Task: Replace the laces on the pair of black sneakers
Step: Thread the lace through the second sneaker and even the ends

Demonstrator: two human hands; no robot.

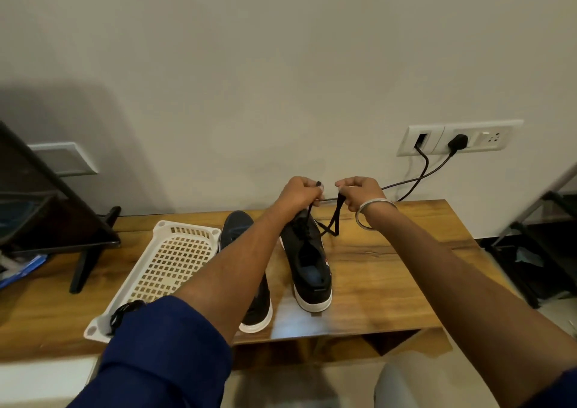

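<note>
Two black sneakers with white soles stand side by side on the wooden table [390, 267], toes toward the wall. The right sneaker [307, 264] has a black lace [335, 220] running up from its front eyelets. My left hand [299, 193] pinches one end of that lace above the toe, and my right hand [359, 193], with a metal bangle on the wrist, grips the other strand. The left sneaker [237, 229] is partly hidden under my left forearm. A second bundled black lace [126, 312] lies in the near corner of the white tray [175, 251].
The white perforated tray sits left of the sneakers. A dark monitor on a black stand [53, 220] occupies the table's left end. A wall socket with two black cables [437, 151] is behind on the right. A metal rack [543, 235] stands at the right.
</note>
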